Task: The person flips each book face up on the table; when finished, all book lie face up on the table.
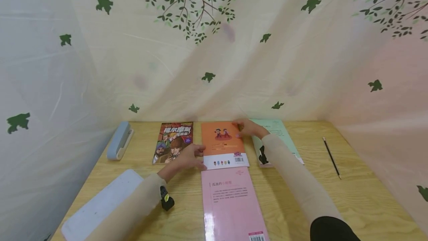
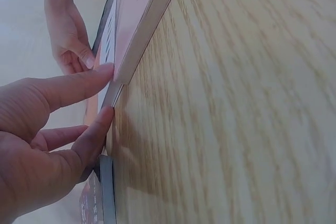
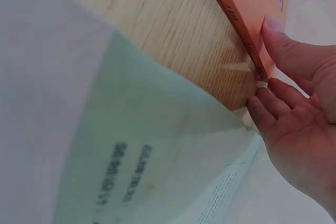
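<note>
An orange book (image 1: 223,137) with a white strip and barcode along its near end lies face down at the back middle of the table. My left hand (image 1: 187,158) touches its left side; in the left wrist view, thumb and fingertips meet the book's edge near a pink book's corner. At the far right corner my right hand (image 1: 249,127) pinches the orange book, thumb on the cover and fingers by the spine in the right wrist view. The pink book (image 1: 230,200) lies directly in front, its far edge against the orange book's near edge.
A comic-style book (image 1: 174,138) lies to the left, and a pale green book (image 1: 279,137) sits partly under the right forearm. Farther left are a blue stapler-like object (image 1: 119,140) and a white oblong case (image 1: 103,203). A pencil (image 1: 331,157) lies at right. Printed curtain (image 1: 167,84) borders the table.
</note>
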A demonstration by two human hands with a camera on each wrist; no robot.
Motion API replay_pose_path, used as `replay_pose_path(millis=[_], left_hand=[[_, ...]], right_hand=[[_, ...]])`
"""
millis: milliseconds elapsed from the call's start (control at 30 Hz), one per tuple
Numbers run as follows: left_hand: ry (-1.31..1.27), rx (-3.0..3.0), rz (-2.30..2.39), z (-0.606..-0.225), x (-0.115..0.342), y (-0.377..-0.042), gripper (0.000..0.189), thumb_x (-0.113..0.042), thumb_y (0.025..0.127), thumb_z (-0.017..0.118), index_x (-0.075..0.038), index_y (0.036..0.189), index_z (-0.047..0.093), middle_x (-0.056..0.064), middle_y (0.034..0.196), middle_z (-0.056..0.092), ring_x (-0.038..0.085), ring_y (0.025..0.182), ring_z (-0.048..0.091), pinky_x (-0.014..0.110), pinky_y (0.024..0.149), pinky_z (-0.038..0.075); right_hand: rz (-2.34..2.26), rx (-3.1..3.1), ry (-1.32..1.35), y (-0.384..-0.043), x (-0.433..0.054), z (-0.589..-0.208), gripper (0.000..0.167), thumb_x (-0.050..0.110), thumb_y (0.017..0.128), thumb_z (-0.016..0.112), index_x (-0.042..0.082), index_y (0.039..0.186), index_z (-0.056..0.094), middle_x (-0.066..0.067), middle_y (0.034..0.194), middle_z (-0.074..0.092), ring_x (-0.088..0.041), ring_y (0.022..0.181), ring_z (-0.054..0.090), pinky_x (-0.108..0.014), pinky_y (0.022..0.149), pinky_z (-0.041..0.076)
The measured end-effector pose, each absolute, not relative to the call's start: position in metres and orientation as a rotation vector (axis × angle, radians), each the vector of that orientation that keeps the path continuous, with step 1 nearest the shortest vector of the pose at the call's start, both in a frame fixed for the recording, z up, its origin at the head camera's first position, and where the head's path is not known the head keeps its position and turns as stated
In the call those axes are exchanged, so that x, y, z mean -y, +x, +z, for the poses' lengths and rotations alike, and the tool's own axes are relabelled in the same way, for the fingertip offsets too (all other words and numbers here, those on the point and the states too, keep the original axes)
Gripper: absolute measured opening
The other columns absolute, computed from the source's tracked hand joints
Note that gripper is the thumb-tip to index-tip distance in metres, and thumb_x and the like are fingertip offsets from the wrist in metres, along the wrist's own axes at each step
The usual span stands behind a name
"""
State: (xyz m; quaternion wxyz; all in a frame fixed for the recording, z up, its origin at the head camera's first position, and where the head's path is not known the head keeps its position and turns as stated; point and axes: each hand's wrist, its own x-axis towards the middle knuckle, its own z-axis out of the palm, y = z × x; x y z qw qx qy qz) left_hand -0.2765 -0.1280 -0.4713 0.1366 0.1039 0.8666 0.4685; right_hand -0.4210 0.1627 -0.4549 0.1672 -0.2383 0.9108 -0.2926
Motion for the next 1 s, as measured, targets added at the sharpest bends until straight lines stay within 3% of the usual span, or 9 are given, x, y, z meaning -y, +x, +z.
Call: replay_pose_path(millis=[400,667,1000], left_hand=[[0.258,-2.541,1.31,-0.4689,0.127,-0.2757,0.086,-0.005,0.067,0.094,0.001,0.143,0.055,0.015,0.129,0.06,0.026,0.115,0.063,0.039,0.1,0.057],[0.262,-2.538,1.338,-0.47,0.1319,-0.279,0.088,0.001,0.064,0.093,0.004,0.143,0.055,0.018,0.135,0.061,0.029,0.118,0.063,0.04,0.102,0.056],[0.272,-2.515,1.35,-0.4697,0.1317,-0.2785,0.087,0.002,0.065,0.093,0.004,0.143,0.054,0.018,0.131,0.058,0.027,0.116,0.063,0.036,0.097,0.058]], right_hand=[[-0.837,-2.59,-0.657,-0.4187,-0.1611,-0.4533,0.07,0.013,0.093,0.074,-0.004,0.153,0.041,-0.026,0.159,0.038,-0.044,0.149,0.031,-0.058,0.126,0.025],[-0.841,-2.601,-0.676,-0.4174,-0.1583,-0.4544,0.07,0.013,0.093,0.074,-0.006,0.151,0.041,-0.028,0.158,0.038,-0.046,0.149,0.031,-0.058,0.126,0.025],[-0.825,-2.608,-0.649,-0.4184,-0.1609,-0.4563,0.073,0.016,0.093,0.074,-0.004,0.154,0.039,-0.027,0.16,0.036,-0.045,0.15,0.03,-0.058,0.125,0.026]])
